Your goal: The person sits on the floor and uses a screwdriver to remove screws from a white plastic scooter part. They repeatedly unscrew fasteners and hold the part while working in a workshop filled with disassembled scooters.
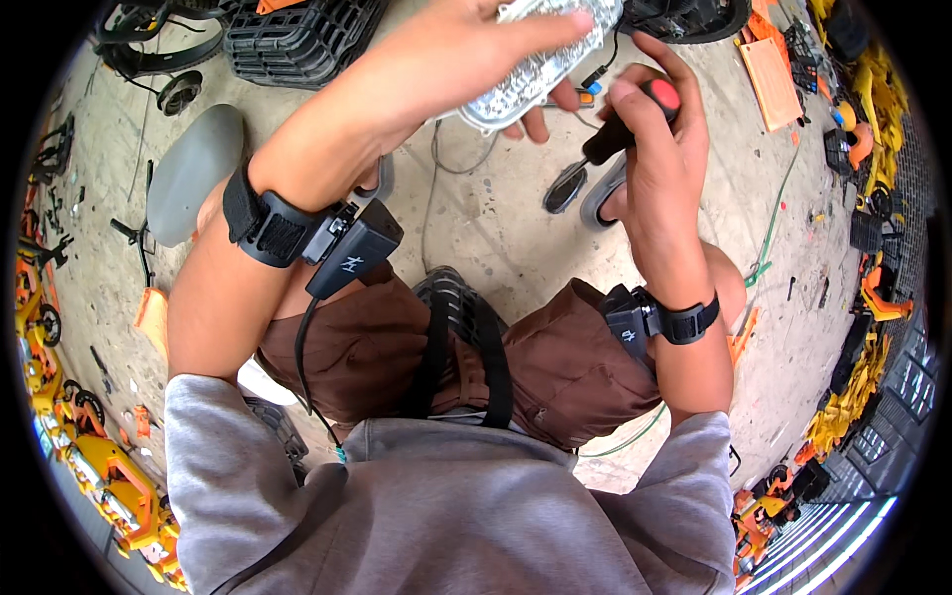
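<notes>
Raised at the top middle, my left hand (486,59) grips a clear lamp unit (526,89) with a silvery, faceted inside. Its thumb lies over the lamp's face and its fingertips show below the edge. To the right of it, my right hand (662,134) is closed round the black handle of a screwdriver (610,139) with a red end cap. The handle slants down to the left; I cannot make out its tip clearly. A thin cable with a blue connector (595,77) hangs between the two hands, apart from the screwdriver.
A black plastic crate (297,42) stands at the far left, with a grey rounded panel (196,174) nearer my left knee. An orange panel (768,84) lies at the far right. Yellow parts (878,129) line the right rim. A dark oval piece (565,186) is near my right foot.
</notes>
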Motion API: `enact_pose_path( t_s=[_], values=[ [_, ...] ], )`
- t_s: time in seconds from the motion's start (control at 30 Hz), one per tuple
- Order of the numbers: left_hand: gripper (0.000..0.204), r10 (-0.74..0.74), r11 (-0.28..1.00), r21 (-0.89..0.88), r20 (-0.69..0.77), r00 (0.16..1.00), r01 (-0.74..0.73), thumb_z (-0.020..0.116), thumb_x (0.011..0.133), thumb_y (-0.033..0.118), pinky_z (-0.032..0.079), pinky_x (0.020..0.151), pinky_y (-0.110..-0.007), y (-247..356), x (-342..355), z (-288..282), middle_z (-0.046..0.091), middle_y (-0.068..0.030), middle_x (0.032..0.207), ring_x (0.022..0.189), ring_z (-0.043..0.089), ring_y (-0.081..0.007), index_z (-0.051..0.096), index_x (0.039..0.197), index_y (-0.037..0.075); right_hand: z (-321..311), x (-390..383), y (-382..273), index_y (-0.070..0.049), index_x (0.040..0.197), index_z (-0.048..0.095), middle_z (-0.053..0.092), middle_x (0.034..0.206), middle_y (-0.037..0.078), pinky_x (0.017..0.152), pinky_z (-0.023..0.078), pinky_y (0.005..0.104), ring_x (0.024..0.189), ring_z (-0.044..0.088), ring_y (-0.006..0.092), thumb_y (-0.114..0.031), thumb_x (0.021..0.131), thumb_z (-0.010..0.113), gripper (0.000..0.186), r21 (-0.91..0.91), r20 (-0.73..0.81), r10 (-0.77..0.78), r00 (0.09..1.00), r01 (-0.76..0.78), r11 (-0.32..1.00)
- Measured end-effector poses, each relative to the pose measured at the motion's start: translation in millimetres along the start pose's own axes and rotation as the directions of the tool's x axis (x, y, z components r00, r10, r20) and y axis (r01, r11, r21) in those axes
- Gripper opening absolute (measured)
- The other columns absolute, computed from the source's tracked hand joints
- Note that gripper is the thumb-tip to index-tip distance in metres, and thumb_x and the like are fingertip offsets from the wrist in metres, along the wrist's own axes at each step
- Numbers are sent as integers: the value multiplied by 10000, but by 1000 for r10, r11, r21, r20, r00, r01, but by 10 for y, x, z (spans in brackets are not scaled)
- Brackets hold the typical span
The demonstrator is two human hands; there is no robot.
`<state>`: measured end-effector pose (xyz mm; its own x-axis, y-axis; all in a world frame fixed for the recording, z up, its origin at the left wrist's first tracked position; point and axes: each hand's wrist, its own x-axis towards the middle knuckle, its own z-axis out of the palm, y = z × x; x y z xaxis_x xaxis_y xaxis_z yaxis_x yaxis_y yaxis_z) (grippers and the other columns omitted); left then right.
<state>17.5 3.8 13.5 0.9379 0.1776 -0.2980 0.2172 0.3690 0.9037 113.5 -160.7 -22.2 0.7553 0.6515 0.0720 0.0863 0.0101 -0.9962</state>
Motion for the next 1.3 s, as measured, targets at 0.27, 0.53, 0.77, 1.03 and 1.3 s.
enact_pose_path(
  t_s=[0.27,0.53,0.77,1.03,1.3],
  values=[
    [452,199,868,-482,108,974,-124,357,1080,398,602,690,-330,-38,7,-245,668,-160,988,847,701,-237,467,1302,19,-172,61,534,5,1231,544,625,1038,72,661,542,252,837,598,106,-2,910,613,329,-85,-206,110,972,-130,988],
    [364,286,864,-392,-132,949,-315,563,1003,390,560,597,-286,15,-129,-230,698,-109,924,779,697,-173,543,1208,91,-79,22,1504,-14,977,617,632,716,117,645,496,365,646,619,251,-272,862,741,308,-623,25,156,987,-107,775],
    [341,206,879,-404,-162,965,-255,623,971,382,554,596,-298,22,-198,-268,663,-71,859,733,670,-157,534,1130,93,-133,-634,2519,-31,1107,681,708,924,200,799,542,430,874,688,368,-262,808,760,385,-767,-80,248,965,-219,603],
    [397,77,925,-346,-240,968,-159,640,946,457,540,568,-291,-4,-220,-303,652,-59,809,688,652,-142,544,1023,79,-170,-879,2522,-96,1183,680,698,1038,238,872,537,475,992,663,409,-274,830,673,395,-929,-74,650,756,-290,232],
    [468,24,916,-376,-298,954,-140,490,1001,523,536,563,-320,64,-222,-234,662,-75,814,691,664,-173,551,1130,77,-58,-801,2504,-102,1207,684,709,1008,226,856,539,477,960,672,404,-274,863,655,386,-868,-133,538,832,-360,343]
  ],
)
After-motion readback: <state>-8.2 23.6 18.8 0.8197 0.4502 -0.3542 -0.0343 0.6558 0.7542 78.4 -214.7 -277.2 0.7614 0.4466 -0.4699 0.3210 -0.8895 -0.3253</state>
